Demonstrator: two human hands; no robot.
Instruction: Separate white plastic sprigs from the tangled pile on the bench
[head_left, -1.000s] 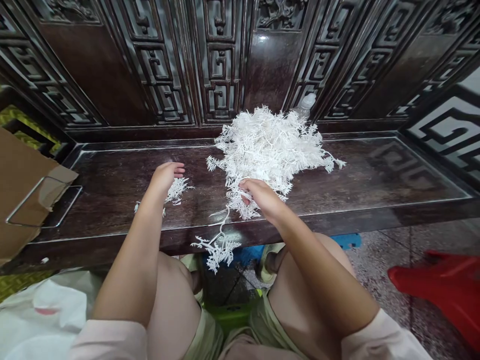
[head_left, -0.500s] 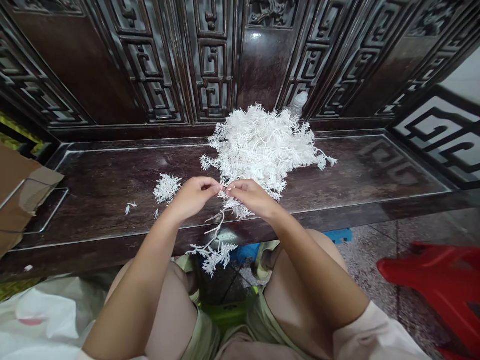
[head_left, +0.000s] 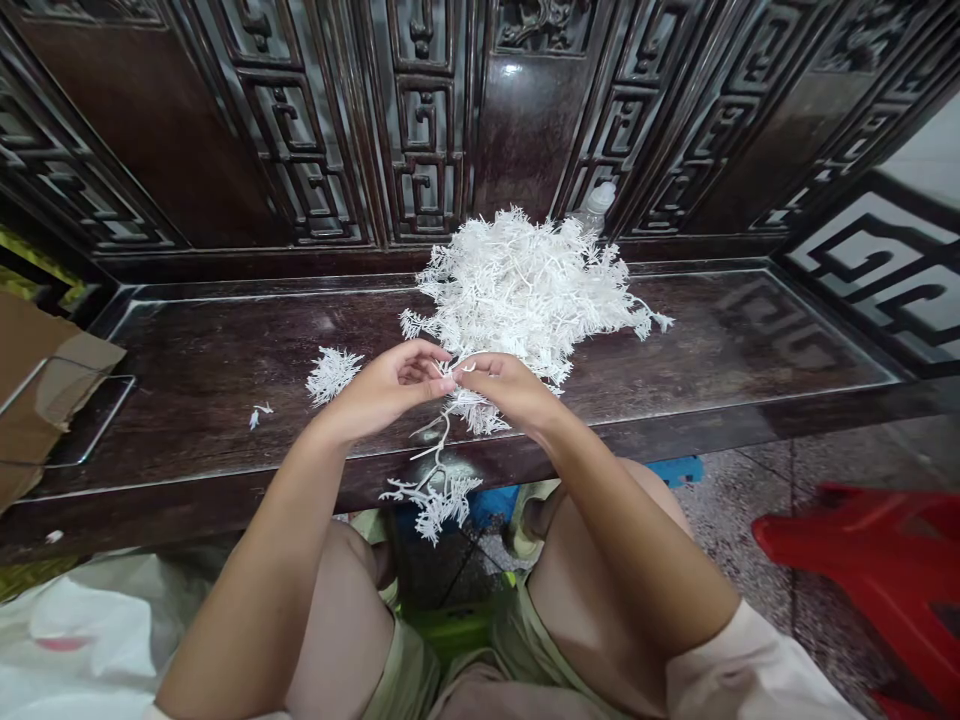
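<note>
The left hand and right hand pinched a white branch near the bench's near edge. The white pile lay beyond.

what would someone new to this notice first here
The big heap of white, feathery sprigs stands out most, bright against the dark wooden bench, right of its middle. Next come the left hand and right hand, meeting at the heap's near edge over a dangling sprig. The red plastic object on the floor at right also catches the eye.
</note>
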